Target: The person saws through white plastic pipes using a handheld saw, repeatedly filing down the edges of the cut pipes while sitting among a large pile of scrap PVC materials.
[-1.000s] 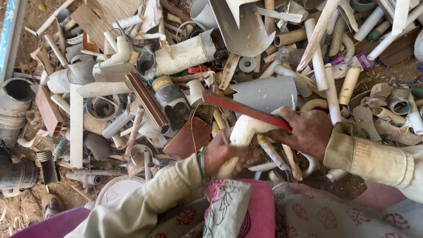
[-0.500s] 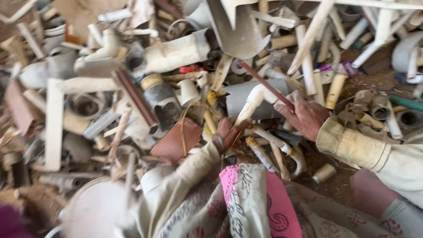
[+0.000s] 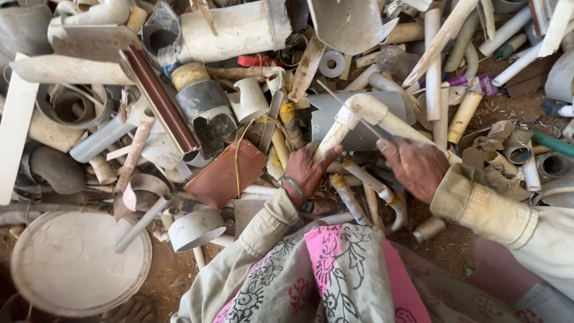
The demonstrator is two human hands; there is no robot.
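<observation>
- Below the head camera, a heap of broken plastic pipes and fittings covers the dirt ground (image 3: 454,245), and both hands work near the middle of the heap.
- Left hand (image 3: 308,170): its fingers (image 3: 329,152) are curled round the lower end of a cream pipe piece with an elbow joint (image 3: 359,116). A green bangle (image 3: 296,188) sits on the wrist.
- From that grip the pipe piece rises up and to the right to the elbow, then turns and runs down to the right, passing under the right hand.
- Right hand (image 3: 415,164): it lies palm down on the far arm of the same pipe piece. Its fingers are bent and spread a little, touching the pipe; whether they close round it cannot be told.
- Behind the elbow lies a grey pipe section (image 3: 359,128).
- Left of the left hand a flat reddish-brown sheet (image 3: 227,173) lies close by.
- At the lower left sits a round white lid (image 3: 75,263), well apart from both hands.
- A pink and grey patterned cloth (image 3: 335,269) covers the person's lap at the bottom of the view.
</observation>
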